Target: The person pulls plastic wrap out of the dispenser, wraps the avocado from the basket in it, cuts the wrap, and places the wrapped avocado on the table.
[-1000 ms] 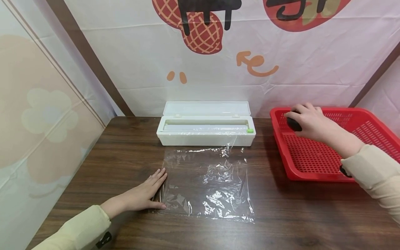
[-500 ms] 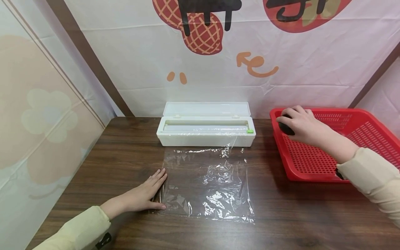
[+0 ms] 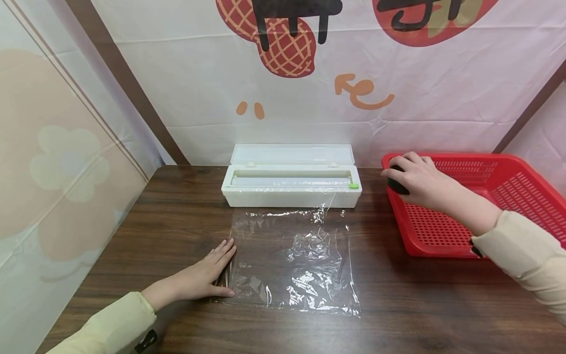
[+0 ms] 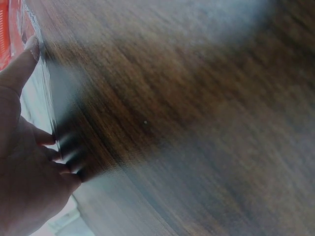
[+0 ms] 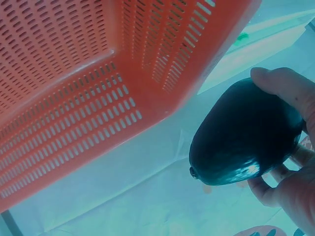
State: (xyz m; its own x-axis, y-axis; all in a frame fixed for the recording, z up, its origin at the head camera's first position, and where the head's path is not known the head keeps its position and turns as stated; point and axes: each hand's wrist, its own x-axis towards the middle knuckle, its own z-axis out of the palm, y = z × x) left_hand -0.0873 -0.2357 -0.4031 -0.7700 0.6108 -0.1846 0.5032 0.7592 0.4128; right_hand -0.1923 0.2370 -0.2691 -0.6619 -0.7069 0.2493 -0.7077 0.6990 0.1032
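Your right grip (image 3: 417,180) hides part of the dark oval object (image 3: 398,186) from the head view, where the red basket (image 3: 401,223) runs off right; your left wrist view blurs the worktop (image 4: 197,98).

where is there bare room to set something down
Bare table shows between the plastic film and red basket, in front of the film, and left of the white box beyond the left hand. It's crowded over the basket's left rim, where the right hand holds a dark rounded thing.

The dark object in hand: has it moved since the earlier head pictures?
Yes: the dark object has moved left, toward the left rim of the red basket.
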